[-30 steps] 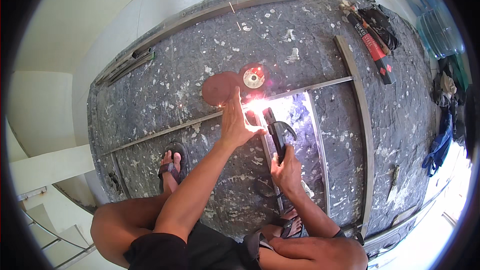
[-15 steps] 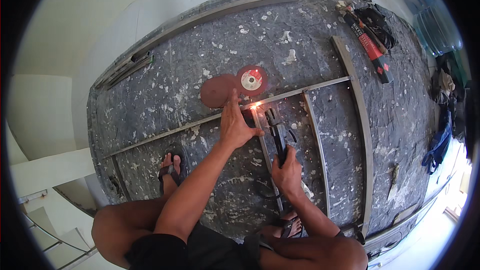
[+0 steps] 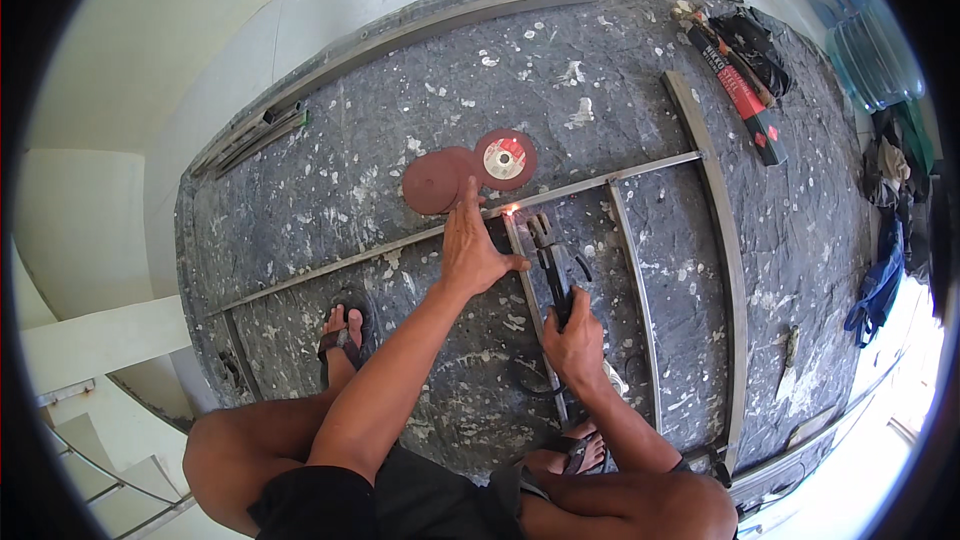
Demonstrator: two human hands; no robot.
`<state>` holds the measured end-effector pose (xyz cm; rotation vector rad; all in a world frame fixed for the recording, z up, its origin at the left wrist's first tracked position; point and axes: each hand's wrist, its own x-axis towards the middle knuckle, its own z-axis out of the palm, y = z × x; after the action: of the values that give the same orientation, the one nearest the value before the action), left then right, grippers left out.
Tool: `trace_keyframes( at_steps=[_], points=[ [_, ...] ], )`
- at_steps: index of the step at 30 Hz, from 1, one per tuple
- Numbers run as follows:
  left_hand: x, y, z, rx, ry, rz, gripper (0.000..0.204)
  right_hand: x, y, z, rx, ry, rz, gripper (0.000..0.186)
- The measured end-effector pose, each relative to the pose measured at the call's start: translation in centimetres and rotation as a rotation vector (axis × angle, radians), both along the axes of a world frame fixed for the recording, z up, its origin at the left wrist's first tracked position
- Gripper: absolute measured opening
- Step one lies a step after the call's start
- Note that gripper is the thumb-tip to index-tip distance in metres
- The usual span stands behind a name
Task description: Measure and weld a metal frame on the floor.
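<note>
My right hand is closed round the black handle of a welding electrode holder. Just beyond its jaws a small orange-white glow sits where a short metal bar meets the long crossbar of a metal frame. Fingers stretched forward and thumb spread, my left hand lies over the crossbar just left of that joint, the thumb reaching to the short bar. The electrode itself is too thin to make out. Past my left fingertips lie reddish-brown abrasive discs and a disc with a pale label.
A second short bar and a thick side bar of the frame stretch toward me on the right. At the far right are a black-and-red box and a blue water bottle. Metal offcuts lie far left. My sandalled feet flank the work.
The glow at the joint has shrunk and the scattered sparks have faded. The electrode holder's head has shifted very slightly left. My left hand has barely moved.
</note>
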<state>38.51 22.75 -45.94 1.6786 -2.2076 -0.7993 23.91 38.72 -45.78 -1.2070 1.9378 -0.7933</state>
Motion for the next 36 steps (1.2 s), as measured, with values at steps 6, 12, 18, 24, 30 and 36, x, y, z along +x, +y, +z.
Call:
trace_keyframes(
  at_steps=[6,12,18,24,30,36],
  points=[
    [0.3,0.1,-0.2,-0.012,0.006,-0.013,0.153,-0.3,0.2,0.7,-0.051,0.021,-0.106,0.042],
    [1.0,-0.1,-0.1,0.011,-0.035,-0.034,0.152,-1.0,0.2,3.2,0.007,-0.041,-0.329,0.039],
    [1.9,-2.3,0.6,0.189,-0.067,-0.116,0.144,-3.0,0.6,5.1,-0.007,-0.047,-0.511,0.035],
    [5.9,-7.1,1.7,0.218,-0.177,-0.608,0.115,-4.8,1.1,11.8,-0.091,-0.377,-0.781,0.03],
    [10.8,-13.2,6.5,0.45,-0.51,-1.13,0.079,-4.9,3.2,17.6,-0.226,-0.365,-0.939,0.026],
    [16.9,-12.2,7.3,0.482,-0.537,-1.176,0.062,-2.6,4.3,23.3,-0.335,-0.285,-1.057,0.024]
  ],
)
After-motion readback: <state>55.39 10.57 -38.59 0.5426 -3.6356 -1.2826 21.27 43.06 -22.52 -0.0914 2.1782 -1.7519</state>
